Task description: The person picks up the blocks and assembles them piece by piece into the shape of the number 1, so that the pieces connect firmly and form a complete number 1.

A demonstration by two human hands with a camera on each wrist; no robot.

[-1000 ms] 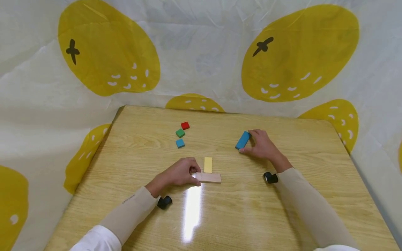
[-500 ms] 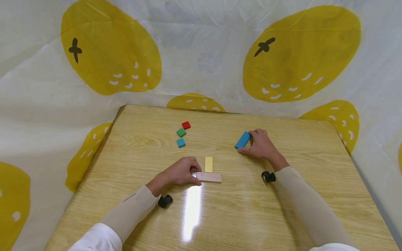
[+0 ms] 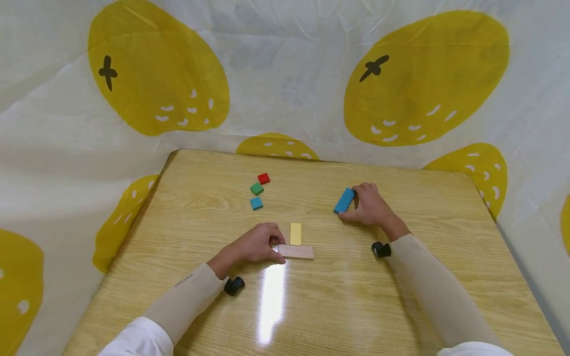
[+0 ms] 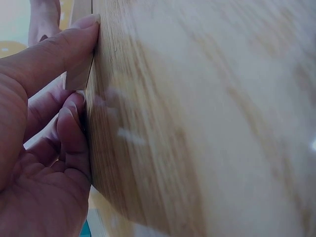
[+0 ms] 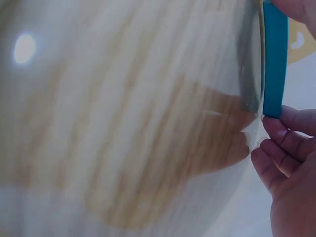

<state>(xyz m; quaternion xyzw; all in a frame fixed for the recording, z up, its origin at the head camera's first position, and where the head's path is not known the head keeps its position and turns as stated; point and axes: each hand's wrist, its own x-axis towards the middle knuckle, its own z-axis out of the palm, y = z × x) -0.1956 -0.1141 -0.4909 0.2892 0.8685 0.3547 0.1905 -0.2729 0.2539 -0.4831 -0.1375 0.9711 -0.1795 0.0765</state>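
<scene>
My left hand (image 3: 256, 243) pinches the left end of a plain wooden block (image 3: 297, 252) lying flat on the table, thumb on the near side and fingers on the far side. Just behind that block, right at its far edge, lies a yellow block (image 3: 295, 233), lengthwise away from me. Farther back on the right, my right hand (image 3: 371, 205) grips a long blue block (image 3: 344, 200) by its two ends, thumb at the near end. In the right wrist view the blue block (image 5: 275, 64) stands low along the tabletop between thumb and fingertips.
Left of centre toward the back, a small red block (image 3: 263, 178), a green block (image 3: 256, 188) and a small blue block (image 3: 256, 203) form a loose row. A patterned curtain (image 3: 285, 89) hangs behind the wooden table (image 3: 213, 173).
Both hands stay in place on their blocks. Only a slight shift of the whole head view shows.
</scene>
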